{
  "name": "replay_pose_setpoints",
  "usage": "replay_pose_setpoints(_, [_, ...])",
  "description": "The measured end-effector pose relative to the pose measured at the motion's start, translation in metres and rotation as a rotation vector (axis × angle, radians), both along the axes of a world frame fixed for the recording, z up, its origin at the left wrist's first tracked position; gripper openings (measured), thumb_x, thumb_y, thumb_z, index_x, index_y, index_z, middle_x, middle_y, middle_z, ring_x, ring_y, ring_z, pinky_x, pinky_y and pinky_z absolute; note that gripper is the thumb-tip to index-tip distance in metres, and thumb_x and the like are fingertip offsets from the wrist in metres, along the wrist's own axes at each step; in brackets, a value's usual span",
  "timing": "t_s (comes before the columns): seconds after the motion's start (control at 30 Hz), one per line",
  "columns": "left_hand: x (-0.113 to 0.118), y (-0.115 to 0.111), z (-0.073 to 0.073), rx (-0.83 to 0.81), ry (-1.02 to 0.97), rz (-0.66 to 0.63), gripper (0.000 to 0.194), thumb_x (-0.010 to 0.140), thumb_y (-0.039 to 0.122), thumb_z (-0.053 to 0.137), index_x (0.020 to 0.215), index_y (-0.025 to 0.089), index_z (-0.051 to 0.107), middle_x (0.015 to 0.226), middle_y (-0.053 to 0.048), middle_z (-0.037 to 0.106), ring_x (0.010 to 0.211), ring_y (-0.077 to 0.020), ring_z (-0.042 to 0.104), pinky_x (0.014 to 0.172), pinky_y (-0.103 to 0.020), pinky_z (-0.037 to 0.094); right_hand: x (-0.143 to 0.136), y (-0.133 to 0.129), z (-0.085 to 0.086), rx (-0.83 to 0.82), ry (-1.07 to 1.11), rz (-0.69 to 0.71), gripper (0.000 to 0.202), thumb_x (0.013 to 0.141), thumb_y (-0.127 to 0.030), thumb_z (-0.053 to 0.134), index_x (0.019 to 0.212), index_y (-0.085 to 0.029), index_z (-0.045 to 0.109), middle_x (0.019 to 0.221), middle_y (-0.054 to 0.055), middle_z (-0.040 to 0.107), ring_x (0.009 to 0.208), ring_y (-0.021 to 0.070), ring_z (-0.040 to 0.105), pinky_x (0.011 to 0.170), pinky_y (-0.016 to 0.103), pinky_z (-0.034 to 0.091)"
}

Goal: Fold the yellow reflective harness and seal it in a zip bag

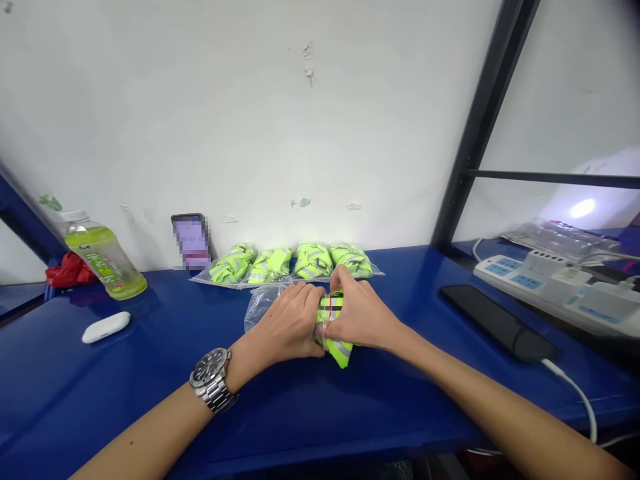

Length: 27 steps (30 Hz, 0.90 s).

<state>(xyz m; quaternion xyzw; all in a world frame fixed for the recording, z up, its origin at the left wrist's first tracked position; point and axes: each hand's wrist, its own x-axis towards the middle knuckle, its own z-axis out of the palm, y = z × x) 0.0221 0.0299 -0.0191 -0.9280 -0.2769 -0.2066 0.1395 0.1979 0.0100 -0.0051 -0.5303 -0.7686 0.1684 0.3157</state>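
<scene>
The person's bare left forearm reaches in from the lower left, and the bare right forearm from the lower right. The left hand is held knuckles up, its fingers curled close together; the right hand, near it, arches with thumb and index finger curved in a pinching grip

The neon-yellow cloth has silvery-grey stripes.
</scene>
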Motion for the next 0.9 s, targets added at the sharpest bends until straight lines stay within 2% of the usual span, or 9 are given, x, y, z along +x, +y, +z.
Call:
replay_pose_setpoints(0.13, [-0.006,0.000,-0.007,0.038,-0.048,0.023,0.048,0.063,0.032,0.066,0.103,0.013,0.045,0.091,-0.010,0.058,0.082,-0.0276,0.057,0.073,-0.042,0.049,0.011,-0.008,-0.002,0.054,0.060,0.143,0.043,0.062,-0.033,0.071,0.094,-0.023,0.044,0.071,-0.002,0.058,0.059,0.0159,0.050,0.051,0.027,0.034])
replay_pose_setpoints(0.23, [-0.010,0.000,-0.008,0.031,-0.078,0.033,0.057,0.067,0.040,0.069,0.109,0.013,0.044,0.096,-0.013,0.059,0.087,-0.0292,0.058,0.077,-0.044,0.049,0.020,-0.014,-0.010,0.116,0.144,0.200,0.053,0.063,-0.037,0.075,0.108,-0.022,0.052,0.101,0.005,0.064,0.084,0.0221,0.060,0.071,0.032,0.046])
replay_pose_setpoints(0.3, [-0.011,0.000,-0.007,0.048,-0.087,0.031,0.059,0.068,0.044,0.069,0.112,0.013,0.043,0.100,-0.014,0.059,0.090,-0.0302,0.057,0.080,-0.045,0.048,0.023,-0.017,-0.017,0.157,0.190,0.224,0.055,0.066,-0.035,0.075,0.115,-0.022,0.054,0.115,0.007,0.062,0.101,0.0252,0.060,0.085,0.035,0.046])
replay_pose_setpoints(0.37, [-0.011,-0.001,-0.007,0.096,-0.085,0.023,0.058,0.070,0.044,0.068,0.113,0.013,0.043,0.101,-0.014,0.060,0.092,-0.0307,0.057,0.082,-0.046,0.047,0.025,-0.018,-0.022,0.189,0.220,0.262,0.049,0.071,-0.029,0.072,0.117,-0.022,0.056,0.116,0.007,0.064,0.105,0.0247,0.060,0.090,0.035,0.046])
replay_pose_setpoints(0.5, [-0.009,-0.004,-0.007,0.176,-0.060,-0.001,0.052,0.073,0.042,0.066,0.110,0.011,0.046,0.096,-0.014,0.060,0.086,-0.0297,0.056,0.079,-0.045,0.047,0.023,-0.017,-0.031,0.275,0.204,0.310,0.036,0.078,-0.026,0.066,0.113,-0.021,0.061,0.108,0.006,0.069,0.096,0.0227,0.065,0.085,0.032,0.050])
replay_pose_setpoints(0.6, [-0.008,-0.005,-0.010,0.234,-0.068,-0.028,0.054,0.077,0.041,0.062,0.115,0.007,0.045,0.096,-0.016,0.060,0.085,-0.0296,0.056,0.077,-0.044,0.048,0.019,-0.013,-0.038,0.469,0.196,0.342,0.033,0.078,-0.023,0.064,0.112,-0.019,0.062,0.103,0.007,0.071,0.090,0.0224,0.068,0.079,0.031,0.054])
replay_pose_setpoints(0.7, [-0.009,-0.005,-0.014,0.290,-0.083,-0.074,0.057,0.083,0.040,0.058,0.124,0.004,0.042,0.099,-0.018,0.060,0.089,-0.0303,0.056,0.080,-0.045,0.048,0.016,-0.009,-0.045,0.723,0.176,0.365,0.042,0.078,-0.019,0.063,0.119,-0.017,0.058,0.102,0.010,0.071,0.086,0.0216,0.069,0.073,0.030,0.057])
replay_pose_setpoints(0.8, [-0.010,-0.005,-0.017,0.319,-0.089,-0.086,0.053,0.087,0.029,0.053,0.129,0.001,0.038,0.105,-0.020,0.059,0.095,-0.0305,0.055,0.087,-0.047,0.046,0.019,-0.005,-0.047,0.896,0.068,0.381,0.047,0.081,-0.019,0.062,0.127,-0.013,0.052,0.105,0.015,0.069,0.095,0.0242,0.067,0.078,0.033,0.058])
replay_pose_setpoints(0.9, [-0.012,-0.007,-0.013,0.267,-0.056,-0.058,0.059,0.085,0.025,0.054,0.135,0.000,0.033,0.115,-0.021,0.057,0.105,-0.0319,0.052,0.096,-0.049,0.041,0.028,-0.002,-0.042,0.961,-0.101,0.427,0.043,0.086,-0.013,0.055,0.128,-0.013,0.050,0.107,0.017,0.068,0.108,0.0272,0.063,0.089,0.041,0.055])
